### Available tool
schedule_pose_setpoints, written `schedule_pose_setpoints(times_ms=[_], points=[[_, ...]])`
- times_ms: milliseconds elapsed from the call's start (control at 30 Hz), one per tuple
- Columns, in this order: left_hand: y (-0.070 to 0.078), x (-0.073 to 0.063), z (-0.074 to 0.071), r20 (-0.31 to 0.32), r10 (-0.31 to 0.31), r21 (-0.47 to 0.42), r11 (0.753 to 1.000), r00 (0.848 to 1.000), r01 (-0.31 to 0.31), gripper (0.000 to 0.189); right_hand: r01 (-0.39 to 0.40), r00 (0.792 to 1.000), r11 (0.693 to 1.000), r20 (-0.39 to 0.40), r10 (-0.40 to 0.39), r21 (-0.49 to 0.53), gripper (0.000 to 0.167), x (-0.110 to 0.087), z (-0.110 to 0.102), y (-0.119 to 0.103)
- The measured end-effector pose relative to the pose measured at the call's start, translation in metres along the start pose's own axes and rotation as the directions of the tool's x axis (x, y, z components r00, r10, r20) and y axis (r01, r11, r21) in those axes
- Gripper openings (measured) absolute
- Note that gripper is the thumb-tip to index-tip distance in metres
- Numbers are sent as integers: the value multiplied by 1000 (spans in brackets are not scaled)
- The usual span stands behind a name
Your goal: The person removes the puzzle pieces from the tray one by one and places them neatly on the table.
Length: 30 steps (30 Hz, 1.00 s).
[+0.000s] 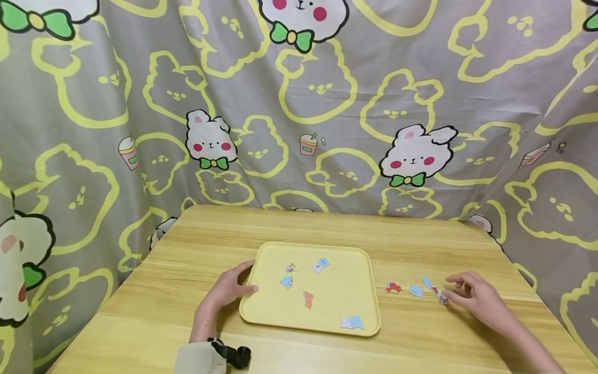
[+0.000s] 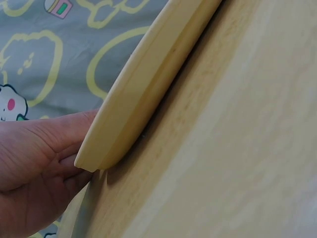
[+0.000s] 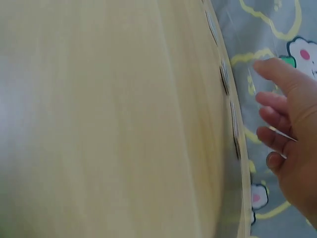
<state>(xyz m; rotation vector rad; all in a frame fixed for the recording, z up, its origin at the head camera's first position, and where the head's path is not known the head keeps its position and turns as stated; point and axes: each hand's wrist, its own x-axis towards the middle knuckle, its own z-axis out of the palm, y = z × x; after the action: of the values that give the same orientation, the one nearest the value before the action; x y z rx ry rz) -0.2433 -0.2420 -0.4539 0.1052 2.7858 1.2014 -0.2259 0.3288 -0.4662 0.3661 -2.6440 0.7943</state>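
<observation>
A yellow, round-cornered tray (image 1: pixel 331 293) with a raised rim lies flat on the table (image 1: pixel 280 223), one short edge against the left hand's fingers (image 1: pixel 240 269), small coloured cutouts (image 1: pixel 308 300) scattered across it. Left of the right hand's fingers (image 1: pixel 460 279) lie a red piece (image 1: pixel 395 287) and, nearer them, a pale blue piece (image 1: pixel 416 291); a multicoloured piece (image 1: pixel 442 297) sits just beside the thumb tip.

Left fingers (image 1: pixel 243 267) on a yellow tray (image 1: pixel 336 291)

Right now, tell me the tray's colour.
The tray is pale yellow, inside and rim alike; the head view shows it best.
</observation>
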Motion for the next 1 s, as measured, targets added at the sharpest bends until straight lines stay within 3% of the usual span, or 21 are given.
schedule_pose_setpoints(times_ms=[600,1000], points=[[-2,0,0,-3,1,-6,1000,1000,-1,72,84,994,980,60,-96,182,28,14,36,-49],[0,0,-1,5,-1,-18,1000,1000,1,73,184,970,943,105,-220,277,25,18,56,-76]])
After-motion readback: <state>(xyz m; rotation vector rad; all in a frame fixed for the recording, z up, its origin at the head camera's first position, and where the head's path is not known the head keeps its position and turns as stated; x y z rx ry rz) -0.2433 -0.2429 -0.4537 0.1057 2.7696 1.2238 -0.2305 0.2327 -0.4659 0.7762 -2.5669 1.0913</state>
